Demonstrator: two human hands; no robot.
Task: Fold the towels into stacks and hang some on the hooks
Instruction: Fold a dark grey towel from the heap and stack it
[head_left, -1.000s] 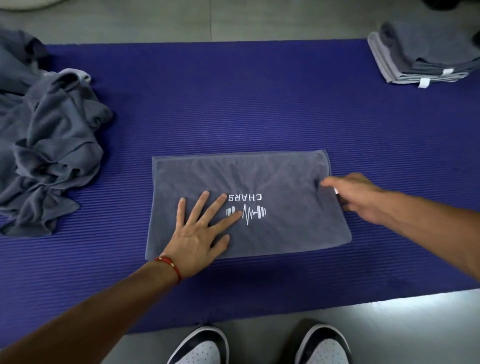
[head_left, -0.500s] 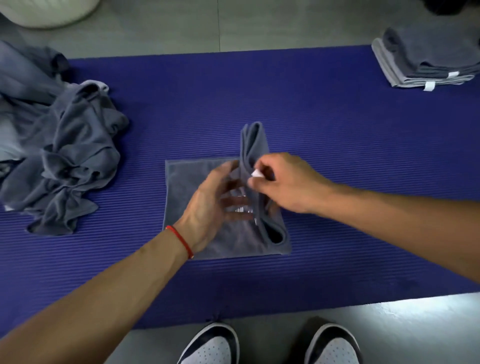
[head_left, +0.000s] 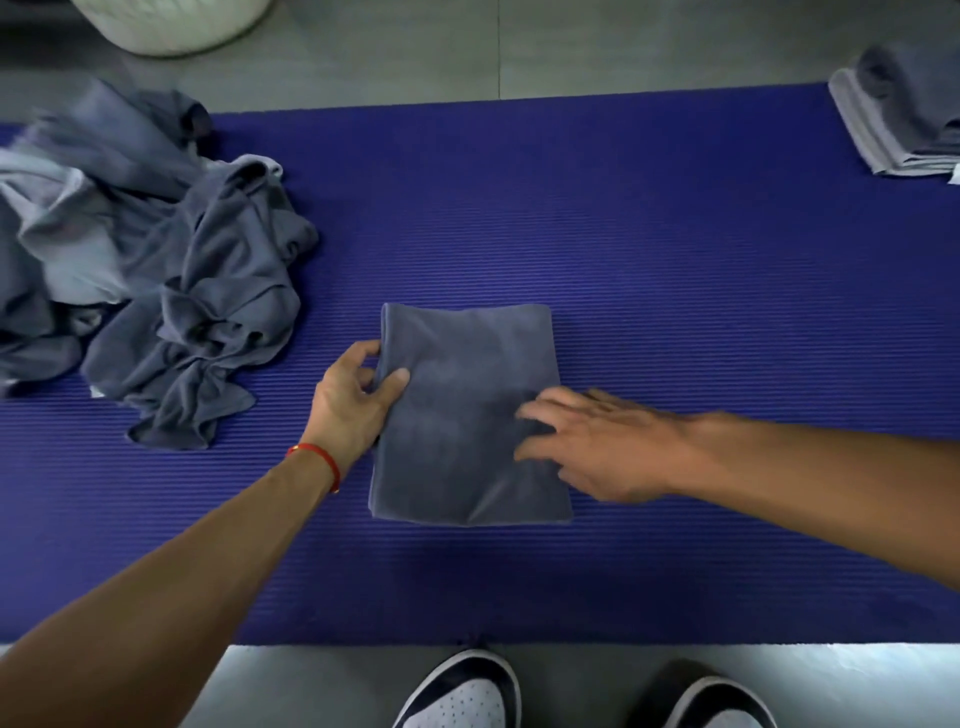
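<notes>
Both hands on folded towel (head_left: 467, 415)

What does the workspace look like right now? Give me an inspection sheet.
Surface: blue ribbed mat on a grey floor.
Job's things: folded grey towel lying flat mid-mat; pile of unfolded towels at the left; stack of folded towels at the far right corner.
Clutter: nothing seen.
Hands: left hand pinches the folded towel's left edge, thumb on top; right hand lies flat on its right side, fingers straight, blurred.
Cables: nothing seen.
Surroundings: white round container beyond the mat; two shoes at the near edge; no hooks in view.
</notes>
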